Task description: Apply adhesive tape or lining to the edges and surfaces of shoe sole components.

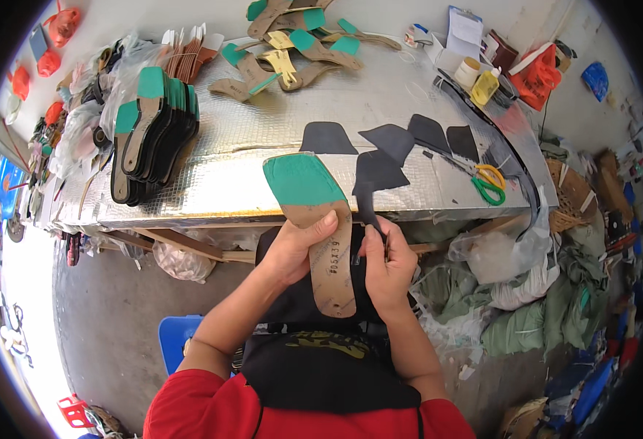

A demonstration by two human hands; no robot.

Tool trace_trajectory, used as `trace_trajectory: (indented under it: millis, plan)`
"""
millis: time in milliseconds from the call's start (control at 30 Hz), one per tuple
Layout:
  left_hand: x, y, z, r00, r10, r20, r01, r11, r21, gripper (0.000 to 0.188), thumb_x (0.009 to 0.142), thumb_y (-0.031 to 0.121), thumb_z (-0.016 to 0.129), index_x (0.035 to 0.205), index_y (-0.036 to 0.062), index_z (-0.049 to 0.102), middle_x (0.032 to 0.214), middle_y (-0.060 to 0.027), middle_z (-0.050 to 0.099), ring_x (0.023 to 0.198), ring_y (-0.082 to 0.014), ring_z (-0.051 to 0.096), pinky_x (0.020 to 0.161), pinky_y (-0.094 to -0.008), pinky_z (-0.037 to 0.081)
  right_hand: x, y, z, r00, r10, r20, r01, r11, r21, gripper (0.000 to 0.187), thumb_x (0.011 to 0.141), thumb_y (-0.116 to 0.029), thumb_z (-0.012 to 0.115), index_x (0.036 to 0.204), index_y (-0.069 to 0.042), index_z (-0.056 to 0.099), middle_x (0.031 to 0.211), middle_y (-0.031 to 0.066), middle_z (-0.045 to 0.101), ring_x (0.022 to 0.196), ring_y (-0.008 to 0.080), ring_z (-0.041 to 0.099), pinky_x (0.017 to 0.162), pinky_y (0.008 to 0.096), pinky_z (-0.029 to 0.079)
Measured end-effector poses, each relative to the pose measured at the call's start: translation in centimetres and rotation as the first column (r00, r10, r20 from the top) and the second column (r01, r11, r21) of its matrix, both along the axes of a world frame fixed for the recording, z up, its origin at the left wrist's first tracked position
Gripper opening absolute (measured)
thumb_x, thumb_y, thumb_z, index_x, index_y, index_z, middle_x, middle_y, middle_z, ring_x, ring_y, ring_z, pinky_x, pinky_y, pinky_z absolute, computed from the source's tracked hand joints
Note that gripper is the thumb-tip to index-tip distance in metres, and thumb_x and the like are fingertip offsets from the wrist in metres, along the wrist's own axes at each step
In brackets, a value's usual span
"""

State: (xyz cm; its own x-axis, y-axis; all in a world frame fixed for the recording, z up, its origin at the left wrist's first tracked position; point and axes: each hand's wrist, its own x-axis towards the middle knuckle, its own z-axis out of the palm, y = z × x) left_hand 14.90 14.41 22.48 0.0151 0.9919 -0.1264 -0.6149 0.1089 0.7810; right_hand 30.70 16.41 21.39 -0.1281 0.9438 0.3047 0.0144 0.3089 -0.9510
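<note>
Left hand [297, 247] has a snug grip steadying the insole board [335, 256]; right hand [391, 262] pinches a black strip [366, 208], I think.

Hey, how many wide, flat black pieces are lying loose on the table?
5: one piece beyond the held insole, two to its right, two farther right. More may be hidden underneath.

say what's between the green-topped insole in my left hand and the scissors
In the head view, dark flat pieces show between the green-topped insole and the scissors, with silvery table around them.
</note>
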Motion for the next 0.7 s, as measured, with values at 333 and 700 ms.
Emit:
trace_trajectory:
  millis: [333,700]
  plan:
    - [0.4,-0.7,0.1,0.986,-0.02,0.164,0.021,1.0,-0.003,0.063,0.091,0.029,0.067,0.14,0.0003,0.041,0.09,-0.0085,0.061,0.077,-0.017,0.057,0.07,-0.0292,0.05,-0.2,-1.1,-1.2,1.0,0.001,0.015,-0.001,1.0,0.023,0.022,0.094,-0.004,0.058,0.115,0.002,0.064,0.066,-0.0004,0.057,0.059,0.0022,0.05,0.054,0.0194,0.041]
    - [0.2,-1.1,-0.8,0.985,0.026,0.17,-0.012,0.997,-0.08,0.031,0.092,0.028,0.064,0.11,0.0029,0.057,0.09,-0.0083,0.061,0.077,-0.0178,0.056,0.068,-0.0305,0.049,-0.7,-1.2,-1.5,0.998,0.017,0.066,-0.018,1.0,0.01,0.022,0.093,-0.003,0.059,0.114,0.002,0.065,0.066,-0.0004,0.056,0.059,0.0022,0.049,0.054,0.0195,0.041]
